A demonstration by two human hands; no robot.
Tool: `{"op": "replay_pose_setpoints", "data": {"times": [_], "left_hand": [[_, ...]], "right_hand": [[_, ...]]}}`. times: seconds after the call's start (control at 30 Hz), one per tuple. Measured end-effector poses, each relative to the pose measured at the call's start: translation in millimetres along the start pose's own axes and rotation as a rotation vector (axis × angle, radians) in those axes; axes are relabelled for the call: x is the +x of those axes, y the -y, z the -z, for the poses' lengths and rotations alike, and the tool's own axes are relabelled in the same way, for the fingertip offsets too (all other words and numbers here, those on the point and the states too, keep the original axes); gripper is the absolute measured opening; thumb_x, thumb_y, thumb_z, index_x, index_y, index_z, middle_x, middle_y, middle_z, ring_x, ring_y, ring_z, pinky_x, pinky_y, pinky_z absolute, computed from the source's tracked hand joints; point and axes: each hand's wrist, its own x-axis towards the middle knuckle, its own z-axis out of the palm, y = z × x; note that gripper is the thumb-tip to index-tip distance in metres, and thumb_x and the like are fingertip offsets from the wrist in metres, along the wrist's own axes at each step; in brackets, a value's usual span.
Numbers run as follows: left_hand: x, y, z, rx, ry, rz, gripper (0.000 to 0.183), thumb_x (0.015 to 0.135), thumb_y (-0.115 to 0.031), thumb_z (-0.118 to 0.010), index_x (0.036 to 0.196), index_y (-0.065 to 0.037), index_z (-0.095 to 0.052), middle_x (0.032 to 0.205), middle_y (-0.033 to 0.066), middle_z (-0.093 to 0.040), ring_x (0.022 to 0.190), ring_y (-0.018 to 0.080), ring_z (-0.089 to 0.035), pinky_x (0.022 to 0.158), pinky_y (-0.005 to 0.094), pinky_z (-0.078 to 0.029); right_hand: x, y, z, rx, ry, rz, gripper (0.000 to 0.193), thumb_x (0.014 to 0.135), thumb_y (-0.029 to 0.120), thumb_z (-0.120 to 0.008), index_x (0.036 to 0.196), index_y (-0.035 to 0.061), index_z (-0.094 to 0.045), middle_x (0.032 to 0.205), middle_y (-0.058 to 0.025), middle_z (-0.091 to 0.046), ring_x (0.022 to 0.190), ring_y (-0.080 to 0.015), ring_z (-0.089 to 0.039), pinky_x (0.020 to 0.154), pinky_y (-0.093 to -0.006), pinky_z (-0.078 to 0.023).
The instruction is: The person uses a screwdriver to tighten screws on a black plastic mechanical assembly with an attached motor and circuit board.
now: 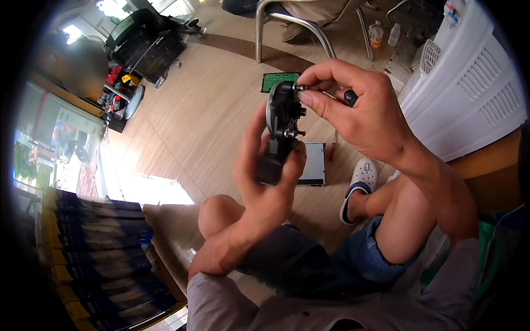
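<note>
My left hand (265, 182) is wrapped round a black motor-like part (282, 113) and holds it up at chest height. The part has a rounded, silver-rimmed head, a blocky lower end and several metal studs on its right side. With thumb and forefinger, my right hand (353, 102) pinches the small metal screw or stud (298, 87) at the upper end of the part. The rounded tip of a dark handle (350, 97) shows between the curled fingers of that hand. Its other end is hidden.
On the tiled floor lie a green circuit board (276, 81), a flat silver metal case (314, 164) and a red-handled tool (331, 152). A metal-legged chair (259, 33) stands ahead, a white appliance (469, 83) at right, stacked boxes (105, 254) at lower left.
</note>
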Motion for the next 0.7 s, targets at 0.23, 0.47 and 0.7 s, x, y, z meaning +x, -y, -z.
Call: {"op": "replay_pose_setpoints", "data": {"times": [0.23,0.47,0.7], "left_hand": [[1.4,18.3,7.8,0.304,0.019,-0.25,0.067,0.088,0.006,-0.063,0.149,0.002,-0.036,0.126,0.0125,-0.059,0.105,0.0138,-0.057,0.088,0.0275,-0.048],[7.1,15.2,7.6,0.532,-0.044,-0.618,0.07,0.075,0.009,-0.064,0.142,0.005,-0.045,0.132,0.0264,-0.05,0.114,0.0374,-0.057,0.091,0.0387,-0.05],[7.7,10.5,8.3,0.595,-0.028,-0.686,0.073,0.072,0.011,-0.064,0.142,0.005,-0.045,0.131,0.0263,-0.051,0.113,0.0377,-0.058,0.091,0.0389,-0.05]], "right_hand": [[0.3,2.9,5.8,0.2,0.046,-0.067,0.017,0.089,0.01,-0.072,0.101,-0.001,-0.069,0.089,-0.0055,-0.072,0.082,-0.0104,-0.067,0.07,-0.0254,-0.052],[-5.1,13.8,14.3,0.266,0.135,-0.211,0.018,0.093,0.007,-0.07,0.107,-0.0031,-0.066,0.096,-0.0052,-0.07,0.091,-0.0074,-0.063,0.079,-0.0215,-0.05],[-9.2,14.8,13.3,0.261,0.138,-0.164,0.021,0.095,0.011,-0.069,0.11,-0.0032,-0.065,0.096,-0.0056,-0.071,0.091,-0.0085,-0.064,0.081,-0.0224,-0.05]]}}
